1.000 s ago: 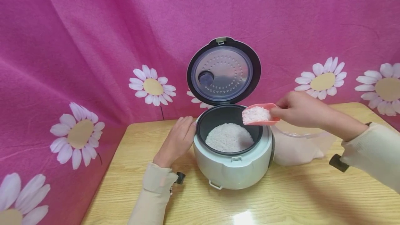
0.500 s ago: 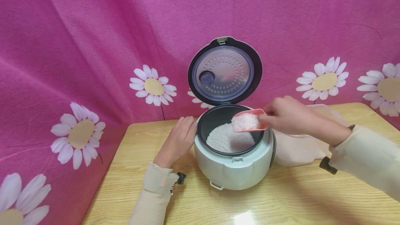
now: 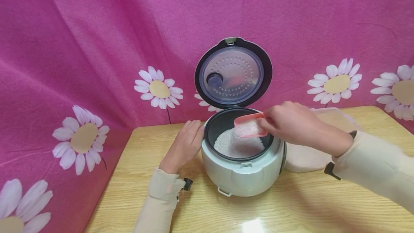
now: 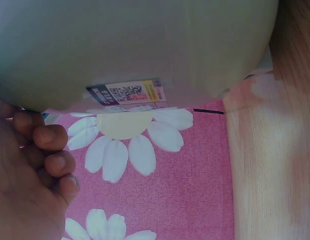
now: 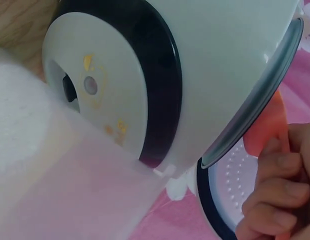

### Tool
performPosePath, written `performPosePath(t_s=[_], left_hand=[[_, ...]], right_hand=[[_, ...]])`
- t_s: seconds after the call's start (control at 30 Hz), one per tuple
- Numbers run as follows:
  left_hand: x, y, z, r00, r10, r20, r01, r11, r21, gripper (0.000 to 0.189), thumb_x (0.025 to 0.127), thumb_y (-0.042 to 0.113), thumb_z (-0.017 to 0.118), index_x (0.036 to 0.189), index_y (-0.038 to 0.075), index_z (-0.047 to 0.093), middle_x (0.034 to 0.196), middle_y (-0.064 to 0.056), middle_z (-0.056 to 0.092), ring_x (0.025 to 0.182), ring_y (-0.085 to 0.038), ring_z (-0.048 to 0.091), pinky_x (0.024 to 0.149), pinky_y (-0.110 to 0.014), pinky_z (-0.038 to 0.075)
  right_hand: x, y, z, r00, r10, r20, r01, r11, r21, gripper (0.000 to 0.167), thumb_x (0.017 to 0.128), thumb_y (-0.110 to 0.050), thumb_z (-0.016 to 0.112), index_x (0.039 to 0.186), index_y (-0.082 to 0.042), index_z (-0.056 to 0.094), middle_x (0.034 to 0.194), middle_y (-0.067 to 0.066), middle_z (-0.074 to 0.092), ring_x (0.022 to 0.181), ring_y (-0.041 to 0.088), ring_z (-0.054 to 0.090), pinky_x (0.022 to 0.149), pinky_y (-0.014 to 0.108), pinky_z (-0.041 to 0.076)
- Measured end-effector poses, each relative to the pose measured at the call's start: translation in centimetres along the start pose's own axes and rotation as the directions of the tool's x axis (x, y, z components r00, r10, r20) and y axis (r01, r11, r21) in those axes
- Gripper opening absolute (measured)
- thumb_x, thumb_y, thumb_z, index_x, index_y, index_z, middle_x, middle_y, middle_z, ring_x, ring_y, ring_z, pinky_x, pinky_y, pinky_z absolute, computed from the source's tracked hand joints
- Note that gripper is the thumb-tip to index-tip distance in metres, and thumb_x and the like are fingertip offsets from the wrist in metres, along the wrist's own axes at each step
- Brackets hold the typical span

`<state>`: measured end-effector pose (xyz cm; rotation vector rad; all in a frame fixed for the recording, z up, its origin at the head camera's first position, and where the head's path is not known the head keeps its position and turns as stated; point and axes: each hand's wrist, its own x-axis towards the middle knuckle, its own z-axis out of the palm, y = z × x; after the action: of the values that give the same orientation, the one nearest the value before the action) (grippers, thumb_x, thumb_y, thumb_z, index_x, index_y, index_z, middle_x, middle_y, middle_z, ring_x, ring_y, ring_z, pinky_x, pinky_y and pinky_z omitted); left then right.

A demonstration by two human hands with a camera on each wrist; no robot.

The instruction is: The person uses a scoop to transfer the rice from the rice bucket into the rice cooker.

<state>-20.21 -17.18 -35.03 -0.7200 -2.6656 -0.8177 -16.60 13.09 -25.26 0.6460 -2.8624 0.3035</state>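
Observation:
A white rice cooker (image 3: 242, 179) stands on the table with its lid (image 3: 234, 65) up and a heap of white rice (image 3: 224, 143) in its dark inner pot (image 3: 211, 127). My right hand (image 3: 289, 125) grips a pink scoop (image 3: 262, 131) by its handle end, over the right part of the pot. Rice lies in the scoop, which tips down to the left. My left hand (image 3: 184, 141) holds the cooker's left rim, its fingers curled. In the left wrist view those fingers (image 4: 52, 137) are close under the cooker's side; the thumb is hidden.
A translucent bag (image 3: 304, 158) lies right of the cooker, partly behind the right forearm; it also fills the left of the right wrist view. A pink cloth (image 3: 113, 28) with white flowers hangs behind the wooden table (image 3: 142, 154).
My right hand has moved left and slightly down, bringing the scoop from the pot's right rim to over the rice. The scoop now tips more. The left hand stays in place.

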Motion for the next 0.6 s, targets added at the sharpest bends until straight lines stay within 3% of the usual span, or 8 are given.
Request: performPosePath(t_s=[0.33,0.6], left_hand=[[0.04,0.23,-0.02,1.0,0.005,-0.005,-0.005,1.0,0.004,0.021,0.107,0.024,0.042,0.1,0.011,0.057,0.089,-0.004,0.054,0.093,-0.02,0.049,0.087,-0.037,0.047],[0.02,0.24,-0.06,1.0,0.019,-0.016,-0.019,1.0,0.018,0.02,0.107,0.022,0.043,0.1,0.01,0.058,0.089,-0.005,0.055,0.093,-0.02,0.049,0.087,-0.038,0.048]], right_hand=[[0.26,-0.78,0.59,0.994,-0.047,-0.094,0.04,0.997,-0.072,0.024,0.095,-0.028,0.072,0.075,-0.018,0.062,0.058,-0.002,0.053,0.053,0.021,0.05,0.049,0.039,0.038],[0.38,-0.86,0.83,0.991,-0.065,-0.12,0.054,0.994,-0.095,0.02,0.089,-0.023,0.078,0.076,-0.017,0.064,0.061,-0.002,0.058,0.054,0.021,0.051,0.048,0.038,0.037]])
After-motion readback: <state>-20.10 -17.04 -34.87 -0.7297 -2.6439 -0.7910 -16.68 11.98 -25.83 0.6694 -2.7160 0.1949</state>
